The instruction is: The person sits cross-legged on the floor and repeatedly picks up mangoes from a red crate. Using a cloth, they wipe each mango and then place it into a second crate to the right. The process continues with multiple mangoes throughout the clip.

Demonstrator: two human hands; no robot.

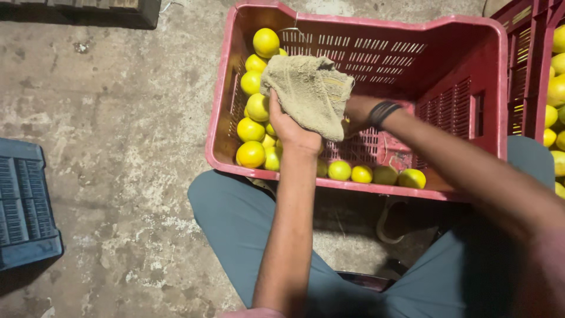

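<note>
Seen from above: my left hand [294, 126] bunches a tan cloth [309, 94] over the red crate [359, 187], at about twelve o'clock from my knees. My right hand [356, 112] is mostly hidden under the cloth; I cannot tell what its grip closes on. The cloth looks soft, light and limp, best pinched at a fold. Yellow fruit [251, 154] lie at its nine o'clock.

red slotted crate [471, 88] | yellow fruits [251, 154] | beige cloth [309, 94] | blue crate [23, 206]

fruit packing shed: red plastic crates [471, 35] of yellow citrus [251, 154], rough concrete floor [118, 118].
</note>
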